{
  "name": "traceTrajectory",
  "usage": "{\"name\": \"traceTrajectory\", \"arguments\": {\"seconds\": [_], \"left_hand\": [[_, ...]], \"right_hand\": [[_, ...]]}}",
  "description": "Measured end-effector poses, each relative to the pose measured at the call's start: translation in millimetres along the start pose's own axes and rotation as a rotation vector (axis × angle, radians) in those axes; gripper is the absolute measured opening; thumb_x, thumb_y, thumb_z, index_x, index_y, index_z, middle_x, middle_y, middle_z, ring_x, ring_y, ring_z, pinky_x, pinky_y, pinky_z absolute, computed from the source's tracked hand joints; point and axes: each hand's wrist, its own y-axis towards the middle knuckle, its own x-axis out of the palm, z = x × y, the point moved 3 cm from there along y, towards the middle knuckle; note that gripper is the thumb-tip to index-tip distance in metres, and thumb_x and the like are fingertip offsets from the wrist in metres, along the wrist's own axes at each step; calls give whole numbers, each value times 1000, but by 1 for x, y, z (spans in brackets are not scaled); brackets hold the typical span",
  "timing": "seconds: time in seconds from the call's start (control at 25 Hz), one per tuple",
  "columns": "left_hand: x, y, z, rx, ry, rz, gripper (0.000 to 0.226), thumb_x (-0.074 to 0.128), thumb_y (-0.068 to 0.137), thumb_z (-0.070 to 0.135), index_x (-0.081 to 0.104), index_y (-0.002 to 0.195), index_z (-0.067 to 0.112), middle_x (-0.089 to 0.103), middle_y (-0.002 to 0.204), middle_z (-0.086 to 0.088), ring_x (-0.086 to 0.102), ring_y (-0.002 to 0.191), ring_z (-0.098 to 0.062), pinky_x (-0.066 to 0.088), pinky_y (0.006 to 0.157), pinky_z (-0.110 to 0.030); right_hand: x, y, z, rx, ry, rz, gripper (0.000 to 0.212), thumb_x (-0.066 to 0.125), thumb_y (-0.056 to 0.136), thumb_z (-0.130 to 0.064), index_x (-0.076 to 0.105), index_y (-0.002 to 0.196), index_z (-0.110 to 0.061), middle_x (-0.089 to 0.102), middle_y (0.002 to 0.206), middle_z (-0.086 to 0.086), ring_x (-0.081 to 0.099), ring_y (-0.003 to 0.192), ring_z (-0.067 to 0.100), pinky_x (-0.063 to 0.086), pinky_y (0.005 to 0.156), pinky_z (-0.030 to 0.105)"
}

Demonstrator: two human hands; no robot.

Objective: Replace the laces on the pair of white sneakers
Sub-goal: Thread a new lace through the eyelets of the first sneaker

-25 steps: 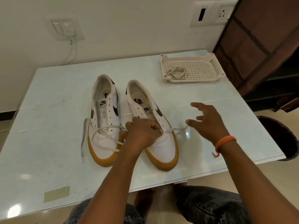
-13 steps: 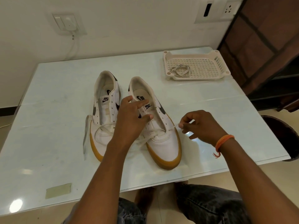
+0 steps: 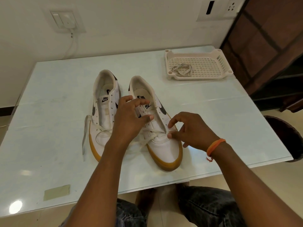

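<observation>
Lap: dark grey jeans (image 3: pixel 211 205) at the bottom edge, bare feet on the pale tiled floor under the tabletop edge.
Tabletop: pale glossy tabletop (image 3: pixel 49 128) with light glare near the front left corner; one strip of yellowish tape (image 3: pixel 57 192) stuck close to the front edge.
Left hand: left hand (image 3: pixel 129 120) over the gap between the shoes, fingers spread and loosely bent above the tongue of the right sneaker, gripping nothing visible.
Right hand: right hand (image 3: pixel 191 130) at the outer side of the right sneaker's toe end, thumb and forefinger pinching the white lace (image 3: pixel 153 136); orange wristband (image 3: pixel 215 145) on the wrist.
Sneakers, count two: left sneaker (image 3: pixel 103 115) and right sneaker (image 3: pixel 164 145), white with tan soles and dark swooshes, side by side mid-tabletop, toes toward the near edge.
Laces, count: one threaded through the lowest eyelets of each sneaker; loose end of the left sneaker's lace (image 3: pixel 85 136) trailing down its outer side onto the tabletop.
In the way: left forearm covering the inner toe of the left sneaker and part of both laces.
Tray, count one: cream slotted tray (image 3: pixel 209 66) at the far right corner, well apart from the sneakers, holding one bundle of spare lace (image 3: pixel 182 69).
Room: cream wall with a switch plate (image 3: pixel 64 20) and cable at left, a socket plate (image 3: pixel 219 8) at right; dark wooden furniture (image 3: pixel 270 38) at far right.
</observation>
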Motion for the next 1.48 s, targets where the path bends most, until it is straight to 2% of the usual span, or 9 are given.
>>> {"name": "traceTrajectory", "arguments": {"seconds": [0.24,0.36,0.48,0.6,0.72,0.88,1.16,1.32,1.48], "left_hand": [[1,1,-2,21,-21,7,47,84,73,26,65,114,39,37,137,4,43,116,-4,40,95,-25],[1,2,-4,22,-56,-4,47,85,71,26,64,111,41,35,130,10,47,124,-12,44,102,-34],[1,3,-4,15,-52,-4,47,85,71,26,65,112,40,36,132,8,46,125,-13,45,102,-35],[1,3,-4,25,-50,0,48,85,71,26,65,112,40,37,132,8,44,125,-10,45,102,-37],[1,4,-6,24,-49,-1,47,86,70,28,63,108,45,34,126,13,47,124,-12,46,103,-41],[2,5,-8,27,-45,-5,47,86,71,28,61,106,47,34,127,13,48,124,-13,46,103,-41],[2,4,-7,22,-71,-6,48,86,69,24,63,106,43,36,132,8,48,126,-15,46,103,-43],[2,4,-7,18,-76,-3,48,86,70,24,63,108,42,35,129,11,48,126,-15,46,103,-44],[2,4,-6,6,-63,-1,48,86,69,24,64,109,41,35,130,10,47,127,-16,46,103,-43]], "right_hand": [[-15,6,19,49,-153,65,15,69,89,-16,63,75,-19,63,84,-5,69,68,17,59,68,42],[-52,5,54,252,-60,359,15,65,90,-8,64,75,-13,67,81,-1,70,61,23,60,63,47],[-57,0,59,347,-40,433,10,62,89,1,64,93,-8,64,103,9,69,58,26,60,54,45],[-31,-1,20,102,45,211,36,69,83,-1,61,114,-18,50,116,-2,69,61,22,58,48,35],[-2,0,-7,-48,-59,-62,17,78,80,-17,65,90,-19,58,102,-4,65,72,19,58,65,39],[-4,5,3,-33,-167,-56,15,69,88,-13,61,78,-20,61,82,-4,63,72,18,56,72,32],[-58,6,61,268,-117,417,19,61,89,1,59,77,-14,65,93,10,68,68,28,60,63,45],[-25,3,18,51,106,135,30,72,83,-7,61,109,-18,54,113,-2,68,60,22,57,46,34],[4,5,2,-48,-18,-70,12,76,83,-16,66,88,-11,60,91,-1,66,62,20,56,48,28]]}}
